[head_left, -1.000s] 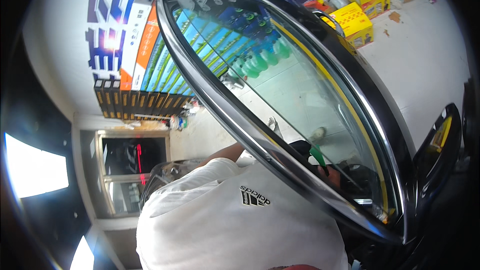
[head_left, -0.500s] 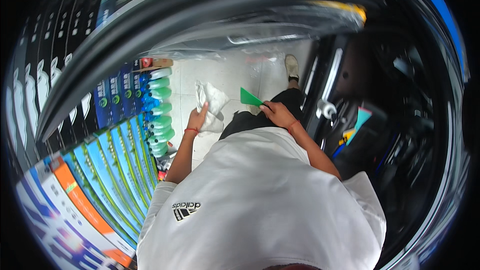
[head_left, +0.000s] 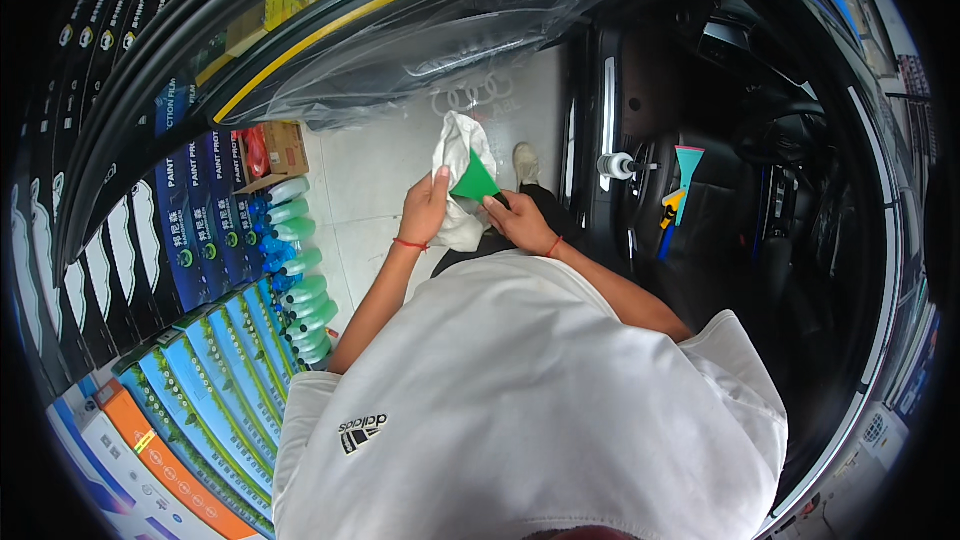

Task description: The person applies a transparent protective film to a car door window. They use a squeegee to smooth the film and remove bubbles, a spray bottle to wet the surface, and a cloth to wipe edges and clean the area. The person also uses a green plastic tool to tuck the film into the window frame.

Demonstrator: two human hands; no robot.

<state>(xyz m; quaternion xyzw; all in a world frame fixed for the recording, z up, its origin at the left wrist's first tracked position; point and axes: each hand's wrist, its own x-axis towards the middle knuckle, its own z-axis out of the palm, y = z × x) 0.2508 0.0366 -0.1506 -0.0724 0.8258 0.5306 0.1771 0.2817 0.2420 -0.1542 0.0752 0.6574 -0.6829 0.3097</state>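
Observation:
My left hand is closed around a crumpled white cloth, with the thumb over its near side. The handle of a green squeegee is gripped in my right hand. Its flat wedge-shaped blade lies against the cloth, or just in front of it. Both hands are close together in front of my body, above the floor. A teal-bladed squeegee and a yellow and blue tool lie on the black car seat to my right.
An open car door with clear plastic film arches ahead. A white cylindrical object is by the sill. Green-tinted bottles, an open carton and stacked boxes line the left. My shoe stands on the pale floor.
My hands have come together, bringing the green squeegee's blade to the white cloth. The view has shifted, so the door and seat show more fully.

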